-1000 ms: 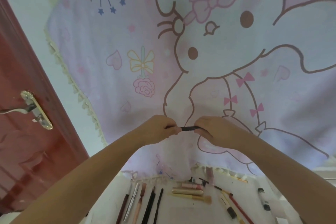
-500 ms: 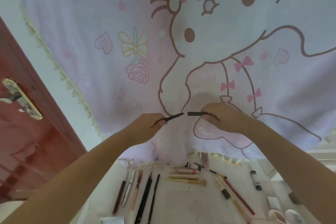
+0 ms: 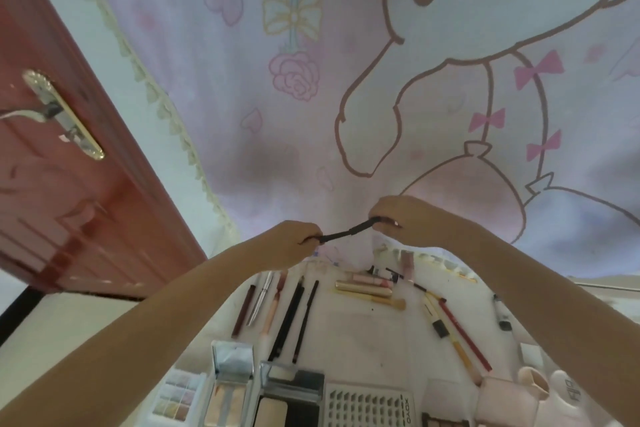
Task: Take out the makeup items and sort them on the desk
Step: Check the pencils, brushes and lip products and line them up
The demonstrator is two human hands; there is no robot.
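Seemingly a thin black pencil point(image 3: 341, 235) is pinched at both ends, left hand point(image 3: 294, 246) & right hand point(image 3: 403, 224), prob. for recapping above desk point(image 3: 363, 340).

Both forearms are bare to the frame's edge, no sleeves; left hand point(image 3: 294, 242) and right hand point(image 3: 403, 224) wear no gloves.

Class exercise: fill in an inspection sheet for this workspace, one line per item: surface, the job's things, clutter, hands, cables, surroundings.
Surface: white desk.
Job's things: thin black pen held in the air; pencils, gold tubes, red pencil and palettes lie sorted.
Clutter: nothing seen.
Hands: left hand and right hand each pinch one end of the pen.
Cables: nothing seen.
Surroundings: cartoon curtain behind, red door to the left.
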